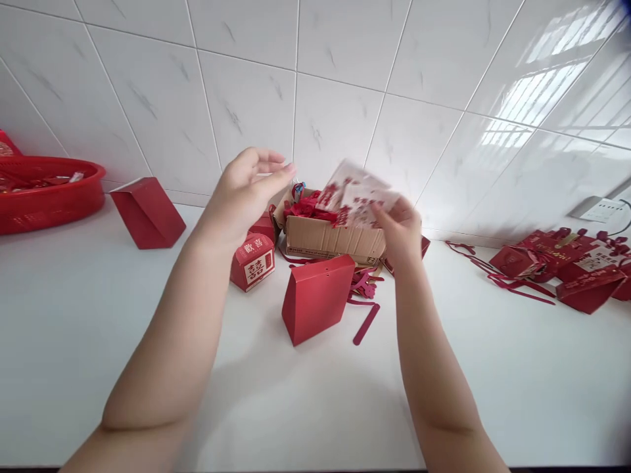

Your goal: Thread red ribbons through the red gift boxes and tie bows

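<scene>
While gripping two red-printed white sheets [363,202] between thumb and fingers of the right hand [401,230], have the left hand [251,187] raised in the air, thumb and fingertips slightly apart. Hold the sheets tilted and overlapping above the right part of an open cardboard box [330,240], in front of the tiled wall [251,105]. Cannot tell, through the blur, whether paper or plastic. See red pieces [308,207] heaped inside the cardboard box, near the left hand.

On the worktop [305,407], see a plain red gift box [320,299] standing upright between the forearms, near a loose crimson strip [366,325]. Just beyond the left forearm, see a smaller red carton [253,261] with Chinese characters, partly hidden. Farther left, see another red box [152,213] near a red basin [52,209] filled with red items. At far right, see decorated red boxes [557,259] clustered with ribbons [522,284].
</scene>
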The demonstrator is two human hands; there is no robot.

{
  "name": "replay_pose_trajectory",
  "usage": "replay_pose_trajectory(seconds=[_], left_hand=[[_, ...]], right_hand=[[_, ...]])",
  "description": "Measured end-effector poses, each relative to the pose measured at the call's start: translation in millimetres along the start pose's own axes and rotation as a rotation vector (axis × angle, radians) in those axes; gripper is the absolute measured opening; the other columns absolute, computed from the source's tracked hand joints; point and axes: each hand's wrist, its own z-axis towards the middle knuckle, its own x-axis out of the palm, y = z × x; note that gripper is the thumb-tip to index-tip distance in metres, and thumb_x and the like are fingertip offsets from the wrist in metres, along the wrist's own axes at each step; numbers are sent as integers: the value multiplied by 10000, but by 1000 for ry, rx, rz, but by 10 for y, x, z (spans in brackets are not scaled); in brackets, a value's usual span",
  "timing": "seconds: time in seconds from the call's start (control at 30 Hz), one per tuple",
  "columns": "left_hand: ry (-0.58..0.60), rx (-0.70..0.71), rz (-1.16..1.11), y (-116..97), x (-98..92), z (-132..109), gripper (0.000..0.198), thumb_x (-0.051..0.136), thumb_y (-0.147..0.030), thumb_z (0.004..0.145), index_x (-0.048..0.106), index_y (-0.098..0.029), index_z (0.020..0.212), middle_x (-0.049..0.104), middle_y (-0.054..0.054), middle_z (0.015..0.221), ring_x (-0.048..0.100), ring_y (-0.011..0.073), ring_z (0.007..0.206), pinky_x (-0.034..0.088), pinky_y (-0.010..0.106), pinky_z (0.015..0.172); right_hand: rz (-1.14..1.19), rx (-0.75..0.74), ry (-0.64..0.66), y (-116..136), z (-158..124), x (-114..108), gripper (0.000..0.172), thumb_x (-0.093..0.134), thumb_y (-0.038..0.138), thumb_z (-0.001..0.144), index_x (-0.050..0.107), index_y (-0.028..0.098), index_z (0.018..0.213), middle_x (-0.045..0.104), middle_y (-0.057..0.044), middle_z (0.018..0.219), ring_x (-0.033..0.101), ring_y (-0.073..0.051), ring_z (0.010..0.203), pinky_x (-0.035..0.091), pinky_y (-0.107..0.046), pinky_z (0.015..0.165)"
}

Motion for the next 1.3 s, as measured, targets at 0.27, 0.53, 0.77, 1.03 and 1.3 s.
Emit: replay_pose_trajectory(seconds=[0.27,0.53,0.77,1.03,1.3], left_hand=[[202,174,197,-239,-369,-519,281,665,-373,802,632,-262,1058,666,33,1069,638,201,954,512,299,783],[969,-134,810,39,61,-436,737,645,-451,745,366,-317,1414,655,65,1105,635,213,747,403,265,554],[1026,-138,701,269,147,-236,644,582,-330,745,373,-326,1354,602,37,1155,597,179,751,415,264,605],[1033,-187,621,304,121,-190,366,661,-390,709,630,-262,1050,650,27,1158,633,201,873,444,257,653],[993,-150,680,303,122,-198,254,646,-385,750,701,-260,965,713,2,1010,650,192,836,450,256,636]], right_hand=[[-24,-32,-220,-115,-111,89,305,697,354,740,524,240,963,665,-27,942,676,-188,897,562,-360,822],[-59,-157,-242,298,-187,-96,278,608,309,811,457,281,1043,618,-34,1007,658,-216,992,554,-389,842],[-349,-190,29,689,-428,-123,449,553,360,878,438,347,1312,644,-73,1087,672,-257,993,596,-404,736],[-372,8,299,779,-507,-27,115,593,229,833,587,254,945,661,-31,884,607,-139,622,498,-274,437],[-455,-7,387,767,-509,-42,149,578,202,838,571,254,977,647,-23,901,610,-136,672,428,-230,411]])
